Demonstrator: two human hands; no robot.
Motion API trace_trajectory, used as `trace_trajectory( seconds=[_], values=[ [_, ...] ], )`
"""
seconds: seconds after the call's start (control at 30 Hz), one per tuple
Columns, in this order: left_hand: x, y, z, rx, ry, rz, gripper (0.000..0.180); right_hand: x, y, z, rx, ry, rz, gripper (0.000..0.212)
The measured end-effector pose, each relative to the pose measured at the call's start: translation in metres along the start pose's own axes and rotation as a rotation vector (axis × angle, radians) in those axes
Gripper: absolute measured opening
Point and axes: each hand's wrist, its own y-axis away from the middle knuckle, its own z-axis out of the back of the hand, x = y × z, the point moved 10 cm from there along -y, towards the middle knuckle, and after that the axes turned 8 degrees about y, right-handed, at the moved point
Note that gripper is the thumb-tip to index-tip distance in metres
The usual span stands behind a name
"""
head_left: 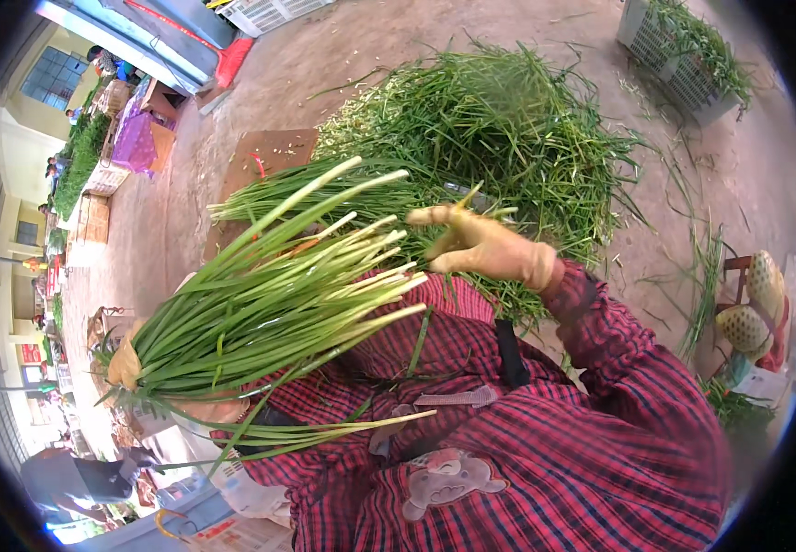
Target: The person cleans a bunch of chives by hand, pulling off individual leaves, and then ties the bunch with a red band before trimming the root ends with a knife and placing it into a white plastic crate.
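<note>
My left hand (125,362), in a tan glove, is closed around the leafy end of a big bunch of green chives (269,285). The pale stem ends fan out to the right, across the front of my body. A few strands (343,430) hang apart below the bunch. Right of the stem tips, my right hand (485,247), in a pale glove, is raised with thumb and fingers spread. A thin yellow strip (467,196) shows by its fingers; whether it touches them I cannot tell. Another bundle of chives (324,195) lies behind the held bunch, on a brown sheet (264,152).
A large heap of loose green leaves (517,138) covers the floor ahead. At the far right stands a grey crate (660,60) with greens in it. A low seat with a dotted cushion (747,313) is on the right. A red broom (230,63) leans at the back left.
</note>
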Motion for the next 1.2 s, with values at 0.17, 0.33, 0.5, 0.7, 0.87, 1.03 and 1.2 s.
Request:
trace_trajectory(
  seconds=[0.17,0.33,0.5,0.7,0.87,1.03,1.2],
  values=[
    [-0.011,-0.003,0.016,-0.052,-0.106,0.026,0.028,0.013,-0.023,-0.053,0.137,0.036,0.029,0.053],
    [-0.04,-0.026,0.06,-0.229,-0.462,0.079,0.029,-0.004,-0.006,-0.023,0.153,-0.096,0.009,0.031],
    [-0.044,-0.101,0.072,-0.302,-0.754,0.12,0.03,-0.067,0.01,0.055,-0.229,0.519,-0.251,0.024],
    [0.059,-0.147,-0.02,-0.001,0.168,0.599,0.034,-0.001,0.012,0.017,-0.062,0.244,0.095,0.041],
    [0.073,-0.162,-0.054,-0.077,-0.008,0.205,0.036,0.09,0.028,-0.121,0.786,-0.245,0.083,0.056],
    [0.082,-0.145,-0.077,-0.337,-0.374,-0.116,0.037,0.102,-0.019,-0.19,0.847,-0.338,0.009,0.067],
    [0.121,-0.119,-0.133,-0.128,-0.497,0.046,0.039,0.104,-0.059,-0.183,0.689,-0.878,-0.017,0.093]
  ],
)
